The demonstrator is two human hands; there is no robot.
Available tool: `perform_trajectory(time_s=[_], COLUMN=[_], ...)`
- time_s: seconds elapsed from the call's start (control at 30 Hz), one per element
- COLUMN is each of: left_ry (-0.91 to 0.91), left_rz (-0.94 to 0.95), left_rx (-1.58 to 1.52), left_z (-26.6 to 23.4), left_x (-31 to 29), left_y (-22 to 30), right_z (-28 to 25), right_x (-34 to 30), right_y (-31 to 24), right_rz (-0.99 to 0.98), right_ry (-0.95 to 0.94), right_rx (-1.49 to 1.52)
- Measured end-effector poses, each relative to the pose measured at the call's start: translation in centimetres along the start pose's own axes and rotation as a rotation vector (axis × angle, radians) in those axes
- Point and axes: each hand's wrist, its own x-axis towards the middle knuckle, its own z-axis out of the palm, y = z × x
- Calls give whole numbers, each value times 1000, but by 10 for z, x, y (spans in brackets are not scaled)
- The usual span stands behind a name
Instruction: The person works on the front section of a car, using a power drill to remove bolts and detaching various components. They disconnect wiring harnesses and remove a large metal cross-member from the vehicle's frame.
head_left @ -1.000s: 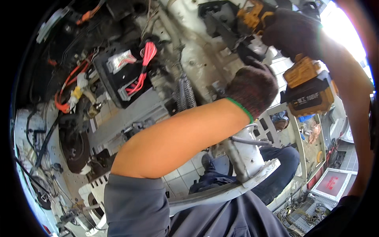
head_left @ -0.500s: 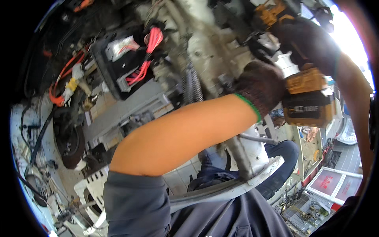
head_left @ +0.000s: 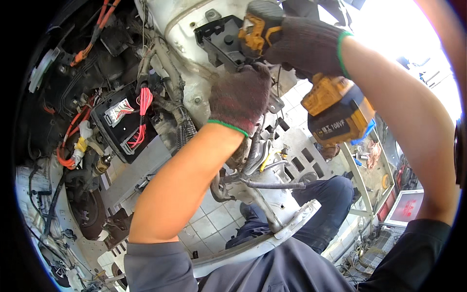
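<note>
My right hand (head_left: 309,46), in a dark knitted glove with a green cuff, is closed round the grip of a yellow-and-black cordless impact wrench (head_left: 335,109). The tool's nose points down beside my left hand (head_left: 241,95), and its working end is hidden. That hand wears a matching glove, its fingers curled by the front edge of a black plastic tray (head_left: 219,44). What those fingers hold, if anything, is hidden. The tray sits against the dusty white body panel (head_left: 189,29) of the vehicle's engine bay.
Left of my hands hangs an open black fuse box (head_left: 109,121) with a pink wire bundle (head_left: 144,100). Orange cables (head_left: 65,151) run farther left. Below lie a corrugated hose (head_left: 275,185) and a curved white crossbar (head_left: 253,250) close to my body. A shelf frame (head_left: 362,180) stands at right.
The view has shifted, bringing the black tray into sight. Both hands and the impact wrench now appear farther left and higher, with the tool still in my right hand.
</note>
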Motion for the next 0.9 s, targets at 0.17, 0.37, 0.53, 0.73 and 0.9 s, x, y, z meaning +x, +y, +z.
perform_trajectory(time_s=[0.17, 0.37, 0.53, 0.73, 0.9], left_ry=[156, 203, 101, 12, 74], left_rz=[64, 105, 156, 168, 77], left_rx=[-42, 312, 375, 302, 214], left_z=[6, 16, 16, 7, -3], left_x=[1, -23, -31, -31, -30], left_y=[9, 25, 35, 28, 28], right_z=[-9, -4, -2, -14, -13], right_x=[5, -4, -7, -3, -14], right_y=[-4, -11, -10, -18, -21], right_rz=[-78, -63, -3, 241, 267], right_ry=[12, 128, 194, 13, 127], right_rx=[-132, -179, -146, 183, 9])
